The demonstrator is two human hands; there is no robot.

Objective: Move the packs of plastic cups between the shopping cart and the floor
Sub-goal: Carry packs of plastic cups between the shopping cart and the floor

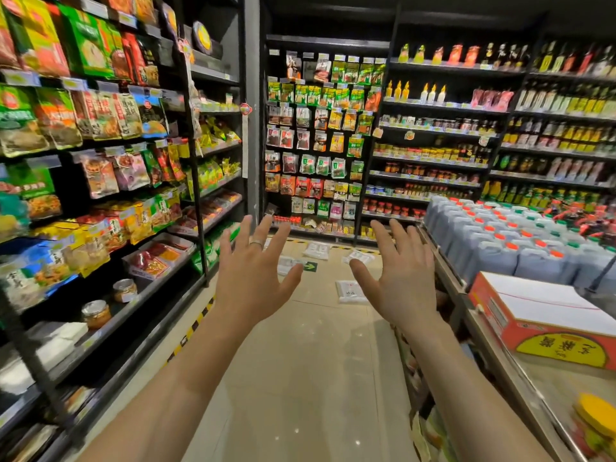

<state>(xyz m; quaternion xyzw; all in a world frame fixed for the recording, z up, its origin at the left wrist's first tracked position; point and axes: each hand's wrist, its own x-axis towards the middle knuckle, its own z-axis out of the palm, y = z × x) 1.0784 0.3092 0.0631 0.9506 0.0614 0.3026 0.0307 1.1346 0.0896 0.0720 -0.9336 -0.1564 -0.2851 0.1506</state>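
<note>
Both hands, left hand (250,281) and right hand (401,281), reached forward mid-frame, each grip spread and empty, above white packs (351,291) lying on the floor (300,361).

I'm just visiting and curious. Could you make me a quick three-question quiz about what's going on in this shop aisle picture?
1. True or false: the left hand and the right hand are both open and holding nothing.
2. Where do the white packs lie?
A. In a cart
B. On the floor ahead of the hands
C. On the orange box
3. Fill in: a ring shows on a finger of the ____ hand.

Key: 1 true; 2 B; 3 left.
</note>
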